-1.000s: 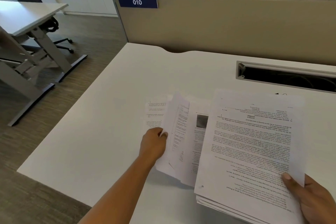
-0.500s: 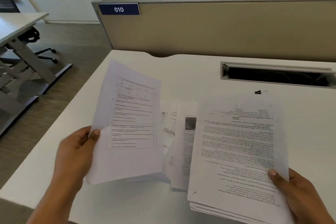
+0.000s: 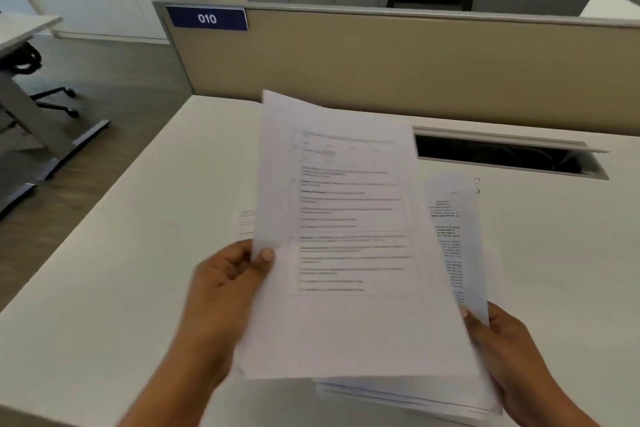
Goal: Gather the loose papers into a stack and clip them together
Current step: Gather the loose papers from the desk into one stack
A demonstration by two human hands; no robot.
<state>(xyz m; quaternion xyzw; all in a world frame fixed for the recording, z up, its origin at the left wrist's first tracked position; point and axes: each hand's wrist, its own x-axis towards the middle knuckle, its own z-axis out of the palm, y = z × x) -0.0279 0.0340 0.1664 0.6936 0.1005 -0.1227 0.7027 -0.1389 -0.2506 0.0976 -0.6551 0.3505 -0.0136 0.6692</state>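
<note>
Left hand (image 3: pixel 227 279) pinched on one sheet (image 3: pixel 341 236), held over the stack (image 3: pixel 453 253). Right hand (image 3: pixel 512 354) closed on the stack's right edge, above the near edge of the table (image 3: pixel 121 270). Open slot (image 3: pixel 502 156) at the far edge: dark, only faint cables inside.

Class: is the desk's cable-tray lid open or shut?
Open. The cable-tray lid is raised along the slot's far edge, exposing the dark slot below.

The white desk (image 3: pixel 145 288) carries 1 printed sheet (image 3: pixel 246 224) lying flat near its middle, mostly hidden, and an open cable tray (image 3: pixel 502 154) recessed along its far edge.
</note>
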